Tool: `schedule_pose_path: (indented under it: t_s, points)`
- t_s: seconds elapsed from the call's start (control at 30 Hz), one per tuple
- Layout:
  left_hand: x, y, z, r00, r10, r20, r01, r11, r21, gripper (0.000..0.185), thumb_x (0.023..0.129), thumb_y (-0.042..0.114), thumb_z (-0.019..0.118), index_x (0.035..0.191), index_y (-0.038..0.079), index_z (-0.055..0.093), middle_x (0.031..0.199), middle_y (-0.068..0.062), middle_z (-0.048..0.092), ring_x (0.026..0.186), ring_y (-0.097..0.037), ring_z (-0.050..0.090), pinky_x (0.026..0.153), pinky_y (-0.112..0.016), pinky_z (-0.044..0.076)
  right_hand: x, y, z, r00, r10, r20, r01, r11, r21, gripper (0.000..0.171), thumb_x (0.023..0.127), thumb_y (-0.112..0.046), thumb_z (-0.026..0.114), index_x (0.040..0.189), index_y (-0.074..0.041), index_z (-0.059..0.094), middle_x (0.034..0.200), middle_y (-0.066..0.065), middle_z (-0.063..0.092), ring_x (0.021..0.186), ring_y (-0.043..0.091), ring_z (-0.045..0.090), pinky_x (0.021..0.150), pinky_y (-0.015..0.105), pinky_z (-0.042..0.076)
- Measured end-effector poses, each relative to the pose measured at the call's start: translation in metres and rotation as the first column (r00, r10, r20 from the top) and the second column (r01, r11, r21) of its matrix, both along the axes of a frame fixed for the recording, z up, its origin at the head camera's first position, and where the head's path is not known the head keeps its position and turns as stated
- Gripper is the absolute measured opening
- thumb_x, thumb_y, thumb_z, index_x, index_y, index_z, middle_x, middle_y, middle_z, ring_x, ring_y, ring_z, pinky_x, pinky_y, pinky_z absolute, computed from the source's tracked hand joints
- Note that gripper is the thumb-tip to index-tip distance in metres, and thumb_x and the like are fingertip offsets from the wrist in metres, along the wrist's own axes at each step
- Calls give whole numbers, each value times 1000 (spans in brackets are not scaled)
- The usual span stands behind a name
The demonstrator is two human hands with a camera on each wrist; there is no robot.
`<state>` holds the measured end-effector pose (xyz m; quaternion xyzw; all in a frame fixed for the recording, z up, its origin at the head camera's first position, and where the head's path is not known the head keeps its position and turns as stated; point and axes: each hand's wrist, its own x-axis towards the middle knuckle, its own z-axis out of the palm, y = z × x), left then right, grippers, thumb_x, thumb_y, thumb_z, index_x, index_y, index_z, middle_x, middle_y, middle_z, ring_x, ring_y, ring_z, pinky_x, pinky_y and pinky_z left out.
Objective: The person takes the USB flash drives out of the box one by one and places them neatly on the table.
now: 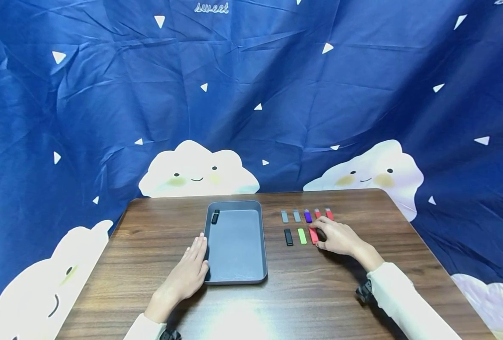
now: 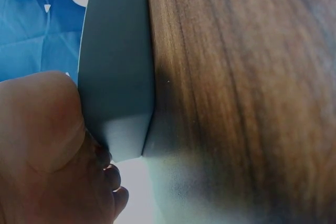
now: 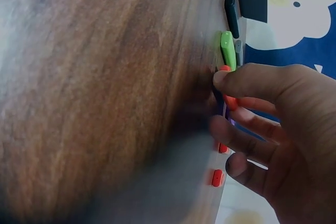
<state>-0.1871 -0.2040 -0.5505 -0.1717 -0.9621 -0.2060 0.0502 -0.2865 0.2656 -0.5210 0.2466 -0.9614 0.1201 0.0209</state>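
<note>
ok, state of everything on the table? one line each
tray: flat on the table, holds one black stick
black stick in the tray: lying in the far left corner
left hand: fingers straight, resting against the tray's left rim
right hand: fingers curled on the red stick
red stick: on the table, front row, pinched
green stick: lying flat, untouched
black stick on the table: lying flat, untouched
back row of five sticks: lying flat, untouched

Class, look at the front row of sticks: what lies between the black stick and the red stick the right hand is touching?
A green stick lies between the black stick and the red stick, seen best in the head view.
</note>
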Motion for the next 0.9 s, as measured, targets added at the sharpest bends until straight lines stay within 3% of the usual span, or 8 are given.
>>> schedule_pose_path:
  t_s: [0.17,0.5,0.9]
  points:
    - [-2,-2,-8,999,3,-44,-5,1000,-30,61,110,17,46,162,-11,30,173,-27,26,161,-44,29,129,-62,31,0,1,-1,1000,-4,16,4,1000,6,52,86,-19,83,135,-5,71,138,14,66,111,37,73,88,59,61]
    - [4,3,9,999,10,50,-9,1000,-22,62,110,14,46,163,-12,27,174,-29,22,162,-45,24,131,-62,27,1,1,-2,1000,-3,29,3,1000,-1,50,88,-19,81,136,-6,70,140,13,65,116,38,72,90,60,61]
    - [2,0,1,1000,-20,-25,20,1000,24,61,109,15,44,162,-13,30,171,-32,27,158,-51,31,125,-68,31,2,1,1,999,-13,30,14,1000,-19,47,90,-21,80,135,-8,71,139,12,65,114,37,73,90,60,60]
